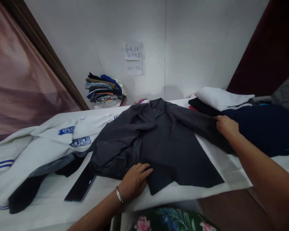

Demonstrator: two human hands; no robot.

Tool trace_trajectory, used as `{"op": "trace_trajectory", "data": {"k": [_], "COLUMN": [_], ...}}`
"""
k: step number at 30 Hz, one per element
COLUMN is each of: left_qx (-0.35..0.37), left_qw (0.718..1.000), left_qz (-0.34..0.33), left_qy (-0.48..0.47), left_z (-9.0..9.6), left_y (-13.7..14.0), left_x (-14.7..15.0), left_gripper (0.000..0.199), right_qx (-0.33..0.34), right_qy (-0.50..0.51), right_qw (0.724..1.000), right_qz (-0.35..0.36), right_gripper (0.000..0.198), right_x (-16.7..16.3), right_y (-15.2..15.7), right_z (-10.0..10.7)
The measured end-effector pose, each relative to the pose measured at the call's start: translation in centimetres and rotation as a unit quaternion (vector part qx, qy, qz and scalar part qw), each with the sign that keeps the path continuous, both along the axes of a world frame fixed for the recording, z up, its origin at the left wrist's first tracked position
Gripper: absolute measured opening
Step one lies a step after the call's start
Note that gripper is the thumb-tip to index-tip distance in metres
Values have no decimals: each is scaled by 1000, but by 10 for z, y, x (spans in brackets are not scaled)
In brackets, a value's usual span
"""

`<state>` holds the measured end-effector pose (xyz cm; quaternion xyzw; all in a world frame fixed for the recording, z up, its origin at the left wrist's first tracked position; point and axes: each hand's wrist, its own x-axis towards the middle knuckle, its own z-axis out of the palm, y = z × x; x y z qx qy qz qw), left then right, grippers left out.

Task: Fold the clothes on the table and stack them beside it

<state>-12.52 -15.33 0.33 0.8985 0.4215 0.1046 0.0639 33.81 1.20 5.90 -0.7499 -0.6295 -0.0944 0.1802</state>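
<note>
A dark grey blazer (pixel 161 144) is spread out with its collar at the far side and its lower hem towards me. My left hand (pixel 135 179), a silver bracelet on its wrist, rests at the blazer's near hem with the fingers lying over the fabric. Closed on the sleeve at the right, my right hand (pixel 227 126) grips it partway along its length. The other sleeve lies bunched across the blazer's left half. A black phone-like slab (pixel 79 186) pokes out from beneath the blazer's left edge.
White garments with blue lettering (pixel 50 144) lie at the left, dark fabric beneath them. A folded clothes stack (pixel 104 91) stands by the wall. White folded fabric (pixel 219 98) tops dark clothes (pixel 265 125) at the right. Handwritten paper signs (pixel 135 57) hang above the white-covered table (pixel 50 205).
</note>
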Motion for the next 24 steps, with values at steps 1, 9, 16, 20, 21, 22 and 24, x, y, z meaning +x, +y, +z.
{"op": "trace_trajectory", "data": {"k": [1,9,16,20,21,22,24], "left_qx": [-13,-150,-114,-105,-92,-69,-8], "left_qw": [1000,968,969,956,949,938,905], "left_qz": [-3,129,219,275,303,339,426], "left_qy": [-17,-153,-11,10,13,14,11], "left_z": [1,25,13,14,17,20,26], "left_y": [1,48,142,191,202,213,231], "left_x": [-2,-10,15,18,14,8,-4], "left_gripper": [55,35,51,52,50,48,44], "right_qx": [-1,-98,-134,-164,-166,-165,-155], "right_qy": [7,190,142,82,61,42,17], "right_qw": [1000,935,916,943,947,950,954], "right_qz": [25,282,350,279,269,263,256], "right_gripper": [31,34,53,62,62,63,63], "right_x": [0,-85,-125,-113,-111,-110,-110], "right_y": [1,-5,15,28,29,28,25], "right_z": [4,-40,-71,-92,-96,-100,-104]}}
